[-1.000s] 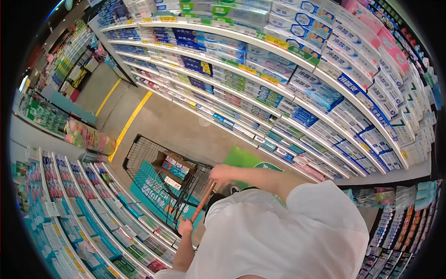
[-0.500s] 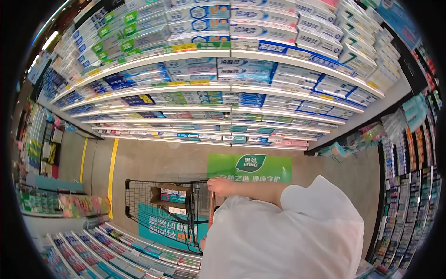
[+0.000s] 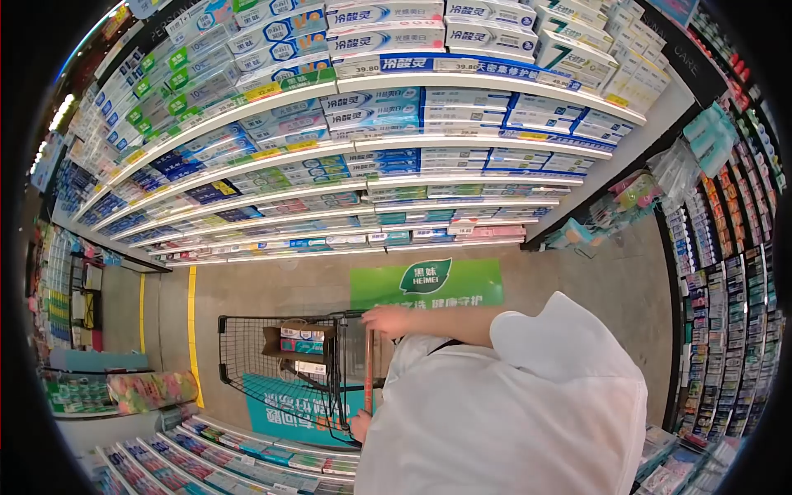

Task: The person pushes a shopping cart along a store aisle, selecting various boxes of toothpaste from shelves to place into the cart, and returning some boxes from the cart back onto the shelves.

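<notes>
Between seven and eight o'clock from the middle of our view, we have a black wire shopping cart (image 3: 245, 355) standing on the floor (image 3: 577, 285). Its orange-red handlebar (image 3: 369, 367) crosses its near end. Our right hand (image 3: 388, 320) is curled over the bar's twelve o'clock end, while our left hand (image 3: 360, 424), partly covered by our white shirt (image 3: 511, 404), is closed around the six o'clock end. Inside the basket sits an open brown cardboard box (image 3: 271, 341) with toothpaste cartons (image 3: 302, 341) in it; a white carton (image 3: 310, 368) lies just on their six o'clock side, its lettering too small for us to read. Beneath the cart we see a teal floor graphic (image 3: 272, 417), and on the twelve o'clock side of our right forearm a green HEIMEI floor graphic (image 3: 478, 276). At twelve o'clock, white shelves (image 3: 462, 142) carry stacked toothpaste boxes (image 3: 384, 39). Yellow floor lines (image 3: 194, 330) run at eight o'clock.
</notes>
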The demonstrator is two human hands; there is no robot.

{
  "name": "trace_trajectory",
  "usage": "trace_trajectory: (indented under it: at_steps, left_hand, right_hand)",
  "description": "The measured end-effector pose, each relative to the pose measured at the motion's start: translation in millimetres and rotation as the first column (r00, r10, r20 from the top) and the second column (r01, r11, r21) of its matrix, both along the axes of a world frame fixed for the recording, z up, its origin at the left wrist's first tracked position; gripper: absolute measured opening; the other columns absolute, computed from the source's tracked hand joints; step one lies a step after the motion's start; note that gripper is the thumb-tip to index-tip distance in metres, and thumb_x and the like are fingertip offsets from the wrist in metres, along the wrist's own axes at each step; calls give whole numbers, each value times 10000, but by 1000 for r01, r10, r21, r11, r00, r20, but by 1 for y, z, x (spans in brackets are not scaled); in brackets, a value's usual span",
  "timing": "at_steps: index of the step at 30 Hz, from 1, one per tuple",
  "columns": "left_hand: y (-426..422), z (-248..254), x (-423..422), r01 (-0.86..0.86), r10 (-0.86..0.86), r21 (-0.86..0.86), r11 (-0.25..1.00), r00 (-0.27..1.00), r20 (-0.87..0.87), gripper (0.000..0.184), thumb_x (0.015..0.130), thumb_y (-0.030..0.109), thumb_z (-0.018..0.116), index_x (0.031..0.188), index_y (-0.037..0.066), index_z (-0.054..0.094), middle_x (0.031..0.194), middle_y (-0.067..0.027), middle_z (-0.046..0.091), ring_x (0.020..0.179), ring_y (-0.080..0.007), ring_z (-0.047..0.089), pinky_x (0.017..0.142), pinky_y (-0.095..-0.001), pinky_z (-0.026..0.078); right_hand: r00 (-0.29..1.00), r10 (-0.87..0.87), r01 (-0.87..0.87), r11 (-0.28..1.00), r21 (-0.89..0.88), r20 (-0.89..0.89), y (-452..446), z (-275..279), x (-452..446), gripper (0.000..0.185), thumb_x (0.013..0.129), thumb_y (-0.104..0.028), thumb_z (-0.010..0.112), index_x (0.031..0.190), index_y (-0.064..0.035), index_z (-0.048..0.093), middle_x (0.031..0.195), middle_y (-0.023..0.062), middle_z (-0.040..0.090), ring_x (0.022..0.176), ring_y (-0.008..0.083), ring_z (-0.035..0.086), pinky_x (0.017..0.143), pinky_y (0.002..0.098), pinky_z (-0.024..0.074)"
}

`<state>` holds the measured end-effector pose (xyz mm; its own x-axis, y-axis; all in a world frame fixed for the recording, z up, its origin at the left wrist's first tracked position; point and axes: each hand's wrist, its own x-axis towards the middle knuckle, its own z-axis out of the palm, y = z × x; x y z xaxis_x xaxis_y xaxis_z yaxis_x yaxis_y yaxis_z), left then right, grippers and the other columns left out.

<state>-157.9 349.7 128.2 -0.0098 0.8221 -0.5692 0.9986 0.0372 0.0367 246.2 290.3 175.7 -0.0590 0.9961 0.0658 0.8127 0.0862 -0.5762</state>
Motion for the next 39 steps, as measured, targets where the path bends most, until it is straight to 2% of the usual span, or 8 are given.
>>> trace_trajectory:
  at_steps: [2, 6, 7, 9, 14, 20, 23, 39]
  left_hand:
    - [-9, -1, -8, 94, -94, -30, 995, 995, 18, 604, 1015, 445, 424, 1056, -35, 788, 1103, -305, 750, 1042, -519, 701, 936, -611, 532]
    - [-37, 33, 14, 38, -40, 45, 998, 997, 65, 607, 1032, 421, 399, 1064, -47, 785, 1100, -312, 755, 1063, -521, 705, 940, -607, 538]
    - [-44, 35, 15, 97, -101, 62, 993, 993, 67, 607, 1032, 420, 400, 1054, -48, 786, 1104, -313, 753, 1057, -519, 708, 936, -607, 539]
    - [-56, 35, 16, 105, -111, 72, 992, 991, 82, 605, 1022, 425, 415, 1010, -50, 790, 1078, -314, 754, 1021, -516, 719, 913, -607, 547]
    - [-97, 37, 27, 58, -67, 98, 993, 994, 88, 586, 1002, 440, 450, 994, -29, 802, 1028, -298, 765, 982, -511, 728, 881, -609, 556]
    - [-146, 50, 43, 34, -39, 47, 998, 992, 119, 593, 1012, 453, 456, 1027, -35, 794, 1078, -308, 757, 1036, -512, 720, 926, -611, 545]
    - [-169, 44, 46, 54, -59, 66, 996, 995, 79, 594, 1001, 465, 457, 1035, -13, 808, 1078, -274, 776, 1002, -478, 744, 900, -580, 562]
    - [-263, 63, 62, 91, -91, 7, 996, 992, 90, 596, 983, 461, 457, 1065, -9, 812, 1095, -259, 784, 1031, -457, 752, 925, -564, 565]
  right_hand:
    - [995, 15, -17, 1000, -24, -94, -25, 1, 20, 387, 869, -133, 679, 1238, -23, 710, 1466, 170, 623, 1373, 375, 582, 1092, 493, 539]
    - [837, -546, 523, 770, -365, 47, -93, 53, 112, 409, 890, -146, 659, 1279, -51, 739, 1303, 207, 722, 1223, 414, 685, 1060, 496, 559]
    - [811, -580, 577, 815, 59, 80, -125, 70, 151, 385, 885, -146, 689, 1259, -72, 749, 1242, 202, 746, 1151, 410, 714, 1021, 507, 574]
    - [543, -837, 834, 528, 158, -71, -174, 124, 226, 271, 874, -118, 740, 1136, -52, 724, 1104, 166, 735, 1078, 388, 698, 929, 488, 568]
    - [281, -953, 401, 221, 889, 110, -273, 318, 388, 330, 841, -76, 738, 1167, -50, 695, 1044, 168, 712, 1052, 398, 690, 929, 494, 552]
    - [-144, -959, 261, 201, 944, 244, -346, 447, 494, 603, 955, -365, 697, 1479, -90, 581, 1449, 210, 589, 1346, 436, 553, 1112, 566, 454]
    - [-349, -740, 560, 327, 762, 575, -372, 453, 522, 691, 1071, -650, 497, 1600, -206, 487, 1580, 153, 543, 1500, 402, 453, 1228, 627, 311]
    - [194, -755, 660, 573, 486, 626, -401, 492, 553, 562, 971, -317, 777, 1410, -50, 552, 1338, 226, 637, 1311, 447, 583, 1082, 503, 503]
